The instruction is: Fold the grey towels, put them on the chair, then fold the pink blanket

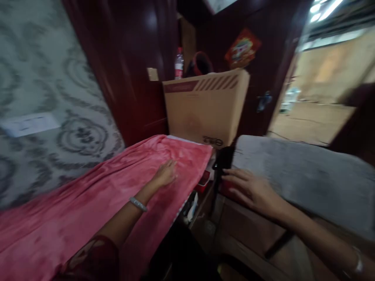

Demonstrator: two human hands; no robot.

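Note:
A pink plush blanket (111, 210) covers the bed-like surface on the left, with wrinkles along the wall and at its far end. My left hand (165, 173) is over the blanket's far part, apparently touching it. Blur smears its fingers, so I cannot tell whether they grip the cloth. A bangle circles my left wrist. My right hand (253, 191) is held out with its fingers apart and nothing in them. It is beside the near left corner of a grey padded surface (295, 171); whether it touches anything there is unclear.
A large cardboard box (199, 109) stands past the blanket, with a plastic bottle (179, 64) behind it. Small items, including a red one (202, 182), lie in the gap between blanket and grey surface. A dark door with a handle (264, 101) stands by the doorway at right.

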